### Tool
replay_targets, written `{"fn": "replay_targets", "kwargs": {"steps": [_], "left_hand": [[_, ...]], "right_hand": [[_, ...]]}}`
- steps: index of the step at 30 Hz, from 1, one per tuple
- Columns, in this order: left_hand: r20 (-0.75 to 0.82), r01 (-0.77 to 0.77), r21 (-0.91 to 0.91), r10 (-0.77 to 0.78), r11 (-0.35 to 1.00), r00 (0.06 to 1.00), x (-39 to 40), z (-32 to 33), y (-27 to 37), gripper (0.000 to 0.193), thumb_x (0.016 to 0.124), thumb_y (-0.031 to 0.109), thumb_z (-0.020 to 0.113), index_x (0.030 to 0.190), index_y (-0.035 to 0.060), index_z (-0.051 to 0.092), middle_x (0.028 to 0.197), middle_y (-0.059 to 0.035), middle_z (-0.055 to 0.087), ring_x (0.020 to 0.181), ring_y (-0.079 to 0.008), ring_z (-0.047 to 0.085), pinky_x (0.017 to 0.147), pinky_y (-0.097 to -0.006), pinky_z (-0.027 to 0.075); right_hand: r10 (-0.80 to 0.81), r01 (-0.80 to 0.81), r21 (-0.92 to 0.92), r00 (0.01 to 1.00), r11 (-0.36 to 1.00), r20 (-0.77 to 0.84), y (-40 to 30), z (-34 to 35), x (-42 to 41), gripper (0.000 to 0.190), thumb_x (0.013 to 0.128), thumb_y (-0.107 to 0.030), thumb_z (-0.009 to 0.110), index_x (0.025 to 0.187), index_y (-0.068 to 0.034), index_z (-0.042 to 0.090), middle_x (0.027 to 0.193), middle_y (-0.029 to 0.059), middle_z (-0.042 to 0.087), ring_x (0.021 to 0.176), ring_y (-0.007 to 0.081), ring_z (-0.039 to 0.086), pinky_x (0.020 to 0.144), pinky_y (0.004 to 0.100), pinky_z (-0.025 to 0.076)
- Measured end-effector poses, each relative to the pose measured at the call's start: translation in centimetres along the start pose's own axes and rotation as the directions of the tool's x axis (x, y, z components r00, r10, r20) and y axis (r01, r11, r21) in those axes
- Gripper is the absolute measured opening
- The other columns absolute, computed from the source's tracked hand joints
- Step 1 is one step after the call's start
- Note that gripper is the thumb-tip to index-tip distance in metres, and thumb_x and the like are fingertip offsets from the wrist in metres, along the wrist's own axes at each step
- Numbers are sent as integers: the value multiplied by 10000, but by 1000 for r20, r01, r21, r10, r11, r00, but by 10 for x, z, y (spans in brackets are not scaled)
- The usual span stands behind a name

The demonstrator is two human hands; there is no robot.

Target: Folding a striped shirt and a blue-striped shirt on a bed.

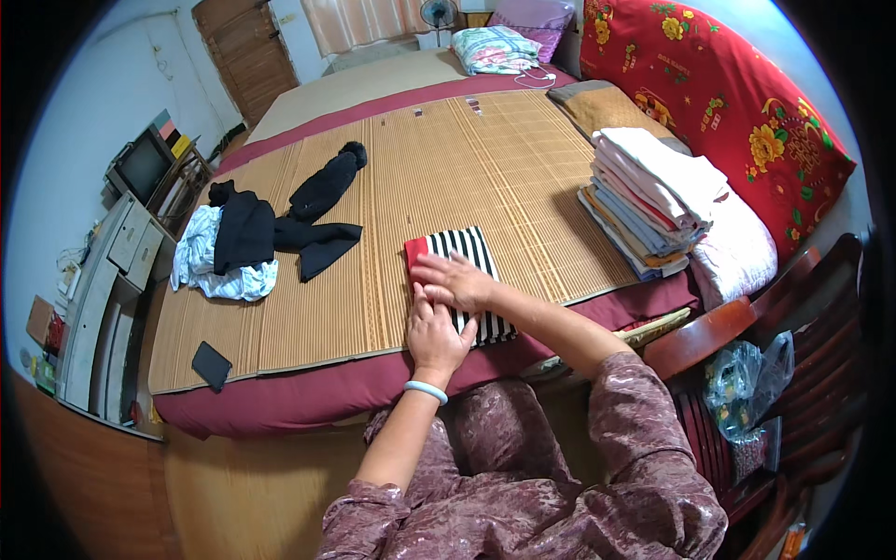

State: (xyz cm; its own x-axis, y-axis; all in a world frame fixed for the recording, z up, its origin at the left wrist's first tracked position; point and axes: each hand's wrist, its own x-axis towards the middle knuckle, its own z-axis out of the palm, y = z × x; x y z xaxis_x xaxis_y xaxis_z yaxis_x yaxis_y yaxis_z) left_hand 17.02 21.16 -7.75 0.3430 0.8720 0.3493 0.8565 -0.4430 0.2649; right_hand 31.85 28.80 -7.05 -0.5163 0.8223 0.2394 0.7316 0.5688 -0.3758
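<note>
A folded black-and-white striped cloth garment with a red edge (483, 255) lies on the bamboo mat (434, 182) near the bed's front edge. Flat on top of it rests my left hand (437, 336), a pale bangle at its wrist. My right hand (455, 280) lies across the cloth just beyond, its fingers over the red part and slightly blurred, touching or nearly touching the left fingertips. Neither hand grips anything. To the right stands a tall stack of folded cloths (644, 203). At the left, black clothing (245, 234) is heaped over a light blue-white patterned cloth (189, 252).
A black phone (211, 365) lies at the mat's front left corner. A black furry item (329, 185) is beyond the black clothing. A wooden chair (707, 336) holding plastic bags (742, 392) stands close at the right. A folded pillow or quilt (493, 49) lies at the far side.
</note>
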Motion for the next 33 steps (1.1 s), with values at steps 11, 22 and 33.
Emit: {"fn": "replay_targets", "kwargs": {"steps": [11,22,33], "left_hand": [[-122,-37,-29,33,999,992,-16,-6,-4,888,853,558,598,1469,-25,333,1396,-386,405,1263,-473,465,1069,-477,366],[-235,-40,-195,-7,980,972,-14,2,-19,838,944,557,481,1480,-52,271,1376,-333,467,1263,-448,477,1043,-477,392],[-323,-57,-658,-213,751,922,-13,9,-29,688,1025,496,372,1444,-49,350,1352,-279,513,1227,-369,546,1050,-418,415]], "right_hand": [[641,-706,-42,664,707,-385,62,-28,-16,593,962,-451,531,1370,-22,490,1342,187,554,1281,304,499,1089,430,362],[815,-773,606,467,188,343,2,-55,-27,500,800,-397,778,1048,26,681,943,116,712,755,185,679,623,285,518],[662,-601,764,675,237,325,-2,-69,-14,559,723,4,800,1241,7,587,1183,181,670,1049,273,665,936,417,530]]}}
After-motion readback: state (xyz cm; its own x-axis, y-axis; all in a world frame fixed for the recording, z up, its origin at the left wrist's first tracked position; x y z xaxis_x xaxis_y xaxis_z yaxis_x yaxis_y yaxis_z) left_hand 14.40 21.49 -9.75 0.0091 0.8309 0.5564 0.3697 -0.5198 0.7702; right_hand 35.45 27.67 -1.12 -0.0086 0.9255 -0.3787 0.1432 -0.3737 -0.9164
